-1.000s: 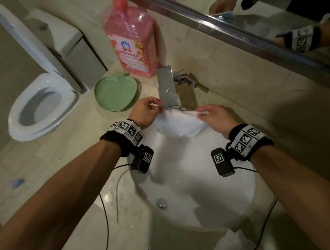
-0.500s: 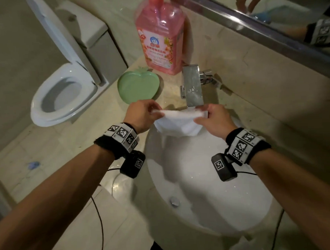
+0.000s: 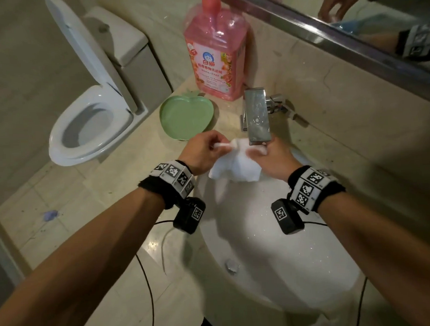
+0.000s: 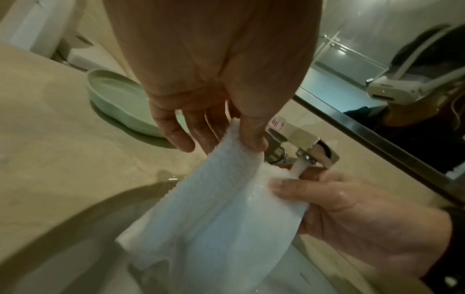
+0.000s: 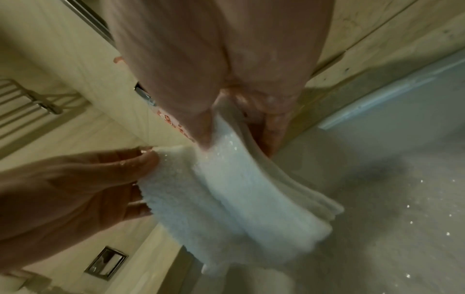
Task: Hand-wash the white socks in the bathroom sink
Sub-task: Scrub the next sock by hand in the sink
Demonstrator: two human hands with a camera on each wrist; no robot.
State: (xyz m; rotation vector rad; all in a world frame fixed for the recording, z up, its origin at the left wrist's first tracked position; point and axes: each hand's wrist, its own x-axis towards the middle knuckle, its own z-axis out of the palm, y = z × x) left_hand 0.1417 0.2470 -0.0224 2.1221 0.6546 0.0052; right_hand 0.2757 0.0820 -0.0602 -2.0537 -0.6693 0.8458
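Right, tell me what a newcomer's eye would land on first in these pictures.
First, the white sock stretched between the left hand and right hand, each pinching an upper edge, right under the chrome faucet at the back of the white sink; the left wrist view shows water running onto it. Next, the big pink detergent bottle behind the faucet, with a green apple-shaped dish to its left on the counter.
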